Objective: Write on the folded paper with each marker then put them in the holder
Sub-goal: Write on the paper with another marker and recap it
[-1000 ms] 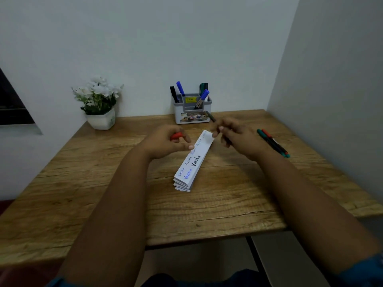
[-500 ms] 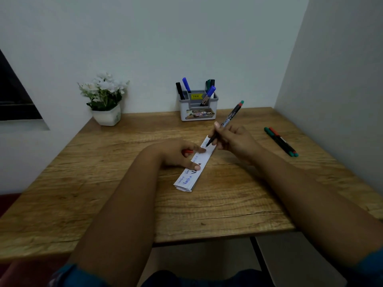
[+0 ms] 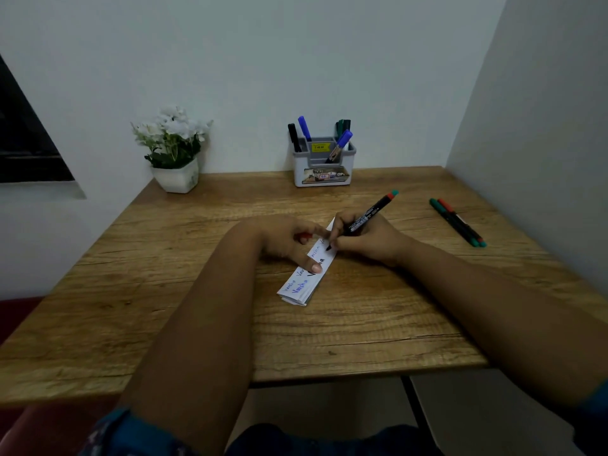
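Note:
A folded white paper strip [image 3: 301, 286] with blue and black writing lies on the wooden table [image 3: 362, 324]. My left hand [image 3: 286, 240] presses it flat with thumb and fingers, and a red cap [image 3: 304, 237] shows tucked under the palm. My right hand [image 3: 368, 236] grips a black marker [image 3: 370, 213] with a red and green end, its tip touching the paper's far half. A grey holder [image 3: 324, 174] at the back wall contains several blue, black and green markers. Two more markers [image 3: 459, 222] lie on the table to the right.
A white pot of white flowers [image 3: 176, 156] stands at the back left. Walls close the table at the back and the right. A dark window edge [image 3: 26, 143] is at the far left.
My right hand has brought the uncapped marker down from pointing over the paper until its tip meets the strip. My left hand has settled flat on the paper, holding the red cap.

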